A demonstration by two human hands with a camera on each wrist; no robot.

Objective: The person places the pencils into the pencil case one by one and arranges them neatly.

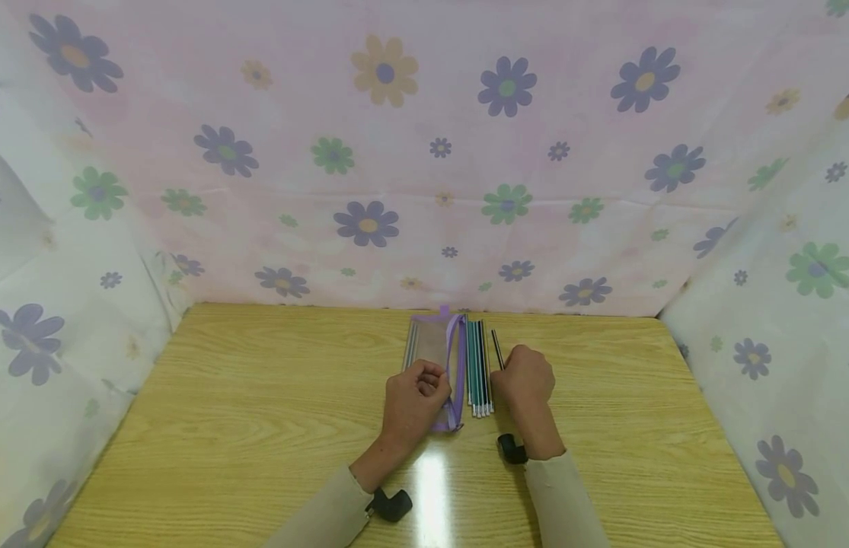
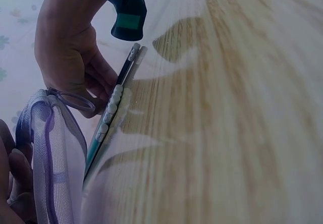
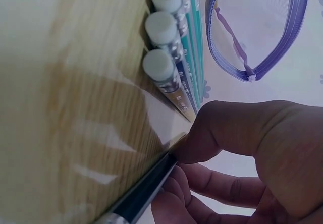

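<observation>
A translucent pencil pouch with a purple zipper lies at the table's far middle, its mouth parted in the right wrist view. Grey strips show through its left side. My left hand pinches the pouch's open edge. Just right of the pouch, several pencils, teal and dark with white eraser ends, lie side by side. My right hand pinches a dark pencil between thumb and fingers, low over the table and right of the row. Its far end sticks out beyond the hand in the head view.
The wood-grain table meets a flowered cloth behind and at both sides. A black wrist camera sits on the right wrist, and another camera on the left.
</observation>
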